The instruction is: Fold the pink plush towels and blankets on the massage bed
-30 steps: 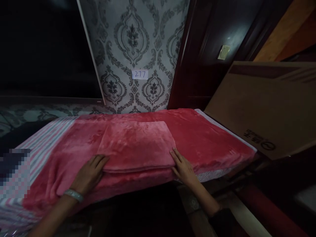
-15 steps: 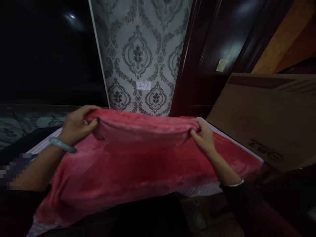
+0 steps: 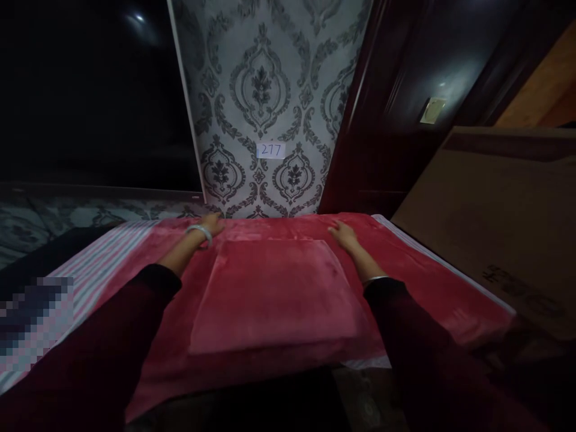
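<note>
A red plush blanket lies spread over a striped sheet. On its middle rests a flat, paler rectangular piece of the same plush cloth; whether it is a fold or separate, I cannot tell. My left hand, with a bracelet at the wrist, is at the blanket's far side, just beyond the rectangle's far left corner. Its fingers look stretched out and hold nothing visible. Past the far right corner, my right hand reaches over the red cloth with fingers apart, holding nothing.
A large cardboard box stands at the right. Behind are patterned wallpaper with a paper label reading 277, a dark screen at the left and a dark wooden panel with a switch.
Both hands have let go of the raised red cloth edge and moved closer together over the blanket. The cloth now lies flat. The view has shifted slightly.
</note>
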A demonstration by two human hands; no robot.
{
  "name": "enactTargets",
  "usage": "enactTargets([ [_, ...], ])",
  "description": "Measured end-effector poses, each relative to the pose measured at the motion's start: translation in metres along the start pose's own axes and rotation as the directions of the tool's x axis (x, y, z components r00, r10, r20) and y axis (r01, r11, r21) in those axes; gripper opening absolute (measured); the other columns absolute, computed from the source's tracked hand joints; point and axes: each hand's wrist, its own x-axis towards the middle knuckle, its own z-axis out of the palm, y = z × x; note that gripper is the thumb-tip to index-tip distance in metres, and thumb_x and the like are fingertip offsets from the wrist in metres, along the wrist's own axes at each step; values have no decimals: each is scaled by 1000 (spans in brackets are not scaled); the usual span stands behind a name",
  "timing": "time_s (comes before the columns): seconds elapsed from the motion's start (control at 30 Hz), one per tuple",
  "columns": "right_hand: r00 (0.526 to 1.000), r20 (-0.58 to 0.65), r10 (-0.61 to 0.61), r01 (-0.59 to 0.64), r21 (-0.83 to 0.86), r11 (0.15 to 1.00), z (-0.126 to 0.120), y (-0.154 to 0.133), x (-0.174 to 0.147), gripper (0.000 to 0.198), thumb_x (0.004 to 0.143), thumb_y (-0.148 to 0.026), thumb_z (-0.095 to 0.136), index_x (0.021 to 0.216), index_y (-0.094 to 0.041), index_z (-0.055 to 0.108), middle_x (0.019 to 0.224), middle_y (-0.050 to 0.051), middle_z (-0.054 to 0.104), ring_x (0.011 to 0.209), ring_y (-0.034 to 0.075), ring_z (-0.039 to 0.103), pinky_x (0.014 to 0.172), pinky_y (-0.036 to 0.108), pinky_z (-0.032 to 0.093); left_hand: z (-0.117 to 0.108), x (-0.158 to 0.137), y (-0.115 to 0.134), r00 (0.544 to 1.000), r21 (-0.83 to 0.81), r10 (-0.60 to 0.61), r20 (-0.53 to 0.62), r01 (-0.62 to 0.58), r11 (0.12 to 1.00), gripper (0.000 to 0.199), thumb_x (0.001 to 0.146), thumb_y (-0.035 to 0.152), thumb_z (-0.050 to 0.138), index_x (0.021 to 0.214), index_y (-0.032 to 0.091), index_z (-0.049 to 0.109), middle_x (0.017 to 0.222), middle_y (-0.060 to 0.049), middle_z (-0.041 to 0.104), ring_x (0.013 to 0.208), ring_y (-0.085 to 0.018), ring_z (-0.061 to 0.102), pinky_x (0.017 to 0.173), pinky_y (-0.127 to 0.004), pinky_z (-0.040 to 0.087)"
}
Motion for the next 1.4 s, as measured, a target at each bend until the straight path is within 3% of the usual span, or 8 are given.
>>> enactTargets([
  [0.2,965,172,-198,240,-279,930,71,-18,-23,46,101,-43,43,143,-27,55,154,6,46,145,31,35,117,58,24,84,-9,42,967,157,215,135,-235,959,63,93,42,53,151,20,42,163,-11,28,153,-31,17,124,-55,13],
  [0.43,959,182,-219,282,-494,822,108,28,-49,50,105,-43,33,148,-25,49,156,8,44,147,30,31,119,56,17,152,-34,13,955,307,120,270,-204,930,64,101,52,28,157,21,30,163,-12,26,152,-32,19,122,-62,10],
  [0.7,959,161,-232,281,-474,834,112,33,-44,49,105,-43,31,147,-27,50,154,7,47,146,30,31,119,59,16,148,-27,5,978,330,41,203,-108,938,70,99,60,24,156,21,33,163,-14,28,153,-32,17,122,-61,9],
  [0.93,941,248,-229,324,-471,821,101,37,-42,53,105,-42,30,153,-24,40,159,8,38,149,28,27,121,56,17,127,-25,-37,980,327,-150,133,100,940,68,98,55,22,153,19,38,160,-14,33,150,-38,22,114,-72,23],
  [1.07,964,258,-66,204,-559,804,74,41,-43,58,104,-46,27,156,-22,34,164,12,28,152,31,20,116,65,20,106,-26,-56,957,343,-237,169,168,924,67,98,51,23,155,17,34,162,-15,29,149,-39,25,116,-70,23],
  [1.17,984,177,2,104,-590,801,61,20,-49,58,104,-41,25,156,-19,34,164,15,25,152,32,17,115,68,19,92,-23,-34,967,363,-226,116,171,916,70,97,51,30,155,12,33,163,-18,25,150,-40,20,118,-68,21],
  [1.27,956,238,-174,277,-525,805,71,-17,-60,55,102,-32,28,155,-20,36,164,11,26,152,29,19,118,62,21,98,-23,19,988,291,9,157,-55,955,68,97,48,30,156,13,31,162,-17,28,150,-36,23,121,-64,20],
  [1.4,907,314,-280,403,-458,792,107,-43,-79,55,101,-27,29,155,-20,37,163,7,29,152,27,22,120,58,19,139,-39,70,942,249,223,251,-285,926,63,96,36,33,156,16,32,163,-13,26,152,-31,19,123,-62,14],
])
